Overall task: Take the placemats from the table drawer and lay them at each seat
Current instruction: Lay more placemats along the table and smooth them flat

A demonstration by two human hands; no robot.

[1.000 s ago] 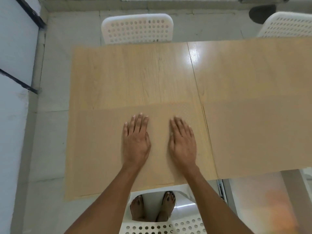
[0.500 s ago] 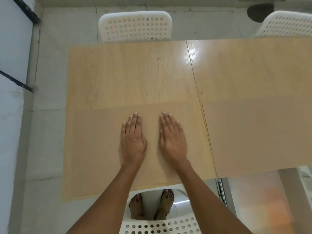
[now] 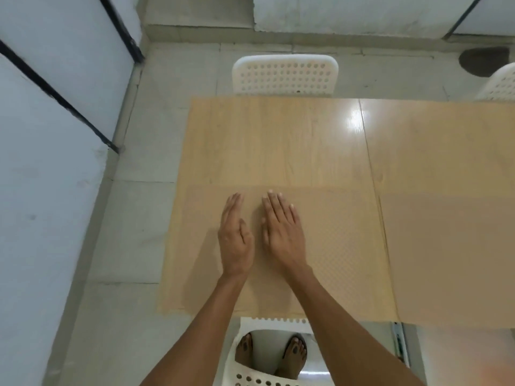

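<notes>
Placemat (image 3: 334, 246) flush with table (image 3: 278, 140) edge

Two thin tan placemats, flat on the pale wooden table (image 3: 278, 140), side by side along its near edge. Left placemat (image 3: 342, 246): rectangular, faintly dotted in texture, near edge level with the table's near edge, far edge about halfway across the top. Right placemat (image 3: 451, 254): same colour, just beside the first with a narrow gap between, cut off by the right border.
</notes>
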